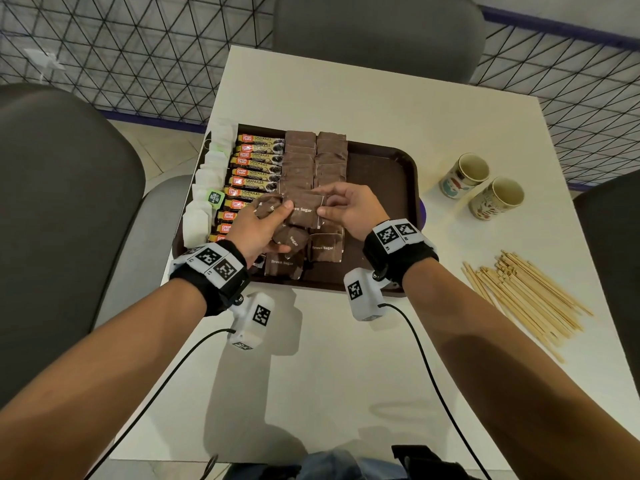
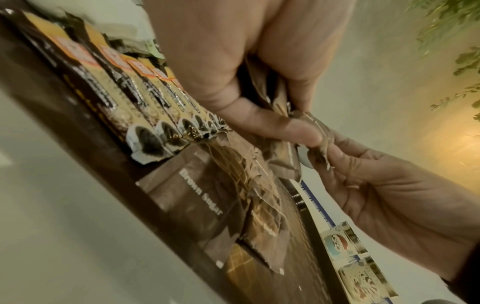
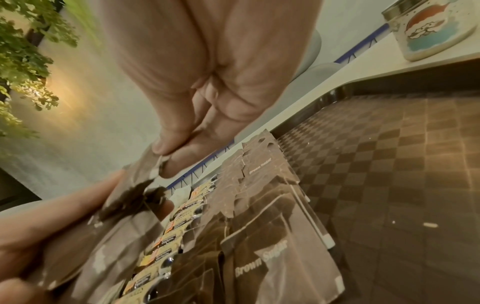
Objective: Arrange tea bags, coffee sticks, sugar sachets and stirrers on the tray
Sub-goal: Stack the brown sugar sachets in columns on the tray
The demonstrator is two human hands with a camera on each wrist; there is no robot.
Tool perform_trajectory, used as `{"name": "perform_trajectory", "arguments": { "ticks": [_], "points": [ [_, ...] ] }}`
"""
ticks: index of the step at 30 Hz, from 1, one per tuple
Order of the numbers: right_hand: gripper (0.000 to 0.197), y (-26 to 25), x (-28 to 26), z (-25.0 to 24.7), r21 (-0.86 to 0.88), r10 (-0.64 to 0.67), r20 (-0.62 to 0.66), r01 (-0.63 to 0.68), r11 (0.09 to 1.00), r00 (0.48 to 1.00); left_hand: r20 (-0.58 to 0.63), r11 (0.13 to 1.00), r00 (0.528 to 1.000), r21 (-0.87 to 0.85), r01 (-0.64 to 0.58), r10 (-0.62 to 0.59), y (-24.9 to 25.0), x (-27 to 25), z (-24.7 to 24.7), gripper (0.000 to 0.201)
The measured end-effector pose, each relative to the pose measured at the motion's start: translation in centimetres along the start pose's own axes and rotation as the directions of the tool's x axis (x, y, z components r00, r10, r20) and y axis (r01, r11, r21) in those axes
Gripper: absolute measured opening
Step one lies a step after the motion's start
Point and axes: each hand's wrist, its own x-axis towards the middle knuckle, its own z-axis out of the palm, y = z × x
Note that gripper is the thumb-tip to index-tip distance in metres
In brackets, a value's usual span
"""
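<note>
Head view: left hand grips a sachet bundle above the tray near edge. Right hand pinches the top sugar sachet by its right edge, nearer the unfinished second column.

brown sugar sachets, dark brown checkered tray, pale wooden stirrers

tray: dark brown, on table | tea bags: white, column at left edge | coffee sticks: stacked column beside them | sugar sachets: brown, two columns mid-tray; several held above | stirrers: wooden pile off-tray, right
</note>
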Motion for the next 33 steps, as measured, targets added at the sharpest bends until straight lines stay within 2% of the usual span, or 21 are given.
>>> {"name": "perform_trajectory", "arguments": {
  "ticks": [3,6,12,17,19,23,25,29,33],
  "points": [
    [0.018,0.0,0.1,0.1,0.061,0.005,-0.024,-0.003,0.998,1.0,0.003,1.0,1.0,0.007,-0.005,0.005,0.0,0.0,-0.1,0.023],
    [0.016,0.2,0.2,0.2,0.087,-0.005,-0.074,0.011,0.996,0.997,0.015,0.999,1.0,0.04,-0.021,0.021,-0.3,0.0,-0.2,0.039],
    [0.016,0.6,0.3,0.4,0.104,-0.023,-0.143,0.038,0.994,0.989,0.02,0.999,1.0,0.044,-0.024,0.023,-0.3,-0.1,-0.2,0.033],
    [0.016,0.5,0.0,0.3,0.203,0.005,-0.196,0.035,0.978,0.981,-0.004,1.0,1.0,0.006,-0.012,0.012,0.0,-0.3,0.0,0.015],
    [0.016,0.5,-0.1,0.2,0.198,0.014,-0.185,0.024,0.98,0.983,-0.002,1.0,1.0,0.019,-0.011,0.011,-0.1,-0.3,0.0,0.017],
    [0.018,0.3,-0.2,0.4,0.234,0.014,-0.148,0.021,0.972,0.989,-0.001,0.999,1.0,0.034,-0.007,0.007,-0.3,-0.2,-0.1,0.041],
    [0.021,0.0,-0.2,0.6,0.252,0.005,-0.125,0.027,0.967,0.992,0.01,1.0,1.0,0.021,-0.008,0.008,-0.4,-0.3,-0.1,0.046],
    [0.03,-0.6,-0.2,0.8,0.265,-0.021,-0.049,0.033,0.964,0.999,0.039,0.999,0.999,0.02,-0.038,0.037,-0.1,-0.6,0.2,0.043],
    [0.02,-0.4,-0.1,1.0,0.259,-0.005,-0.109,0.034,0.965,0.994,0.02,0.999,0.999,0.005,-0.042,0.042,0.1,-0.5,0.3,0.038]
  ]
}}
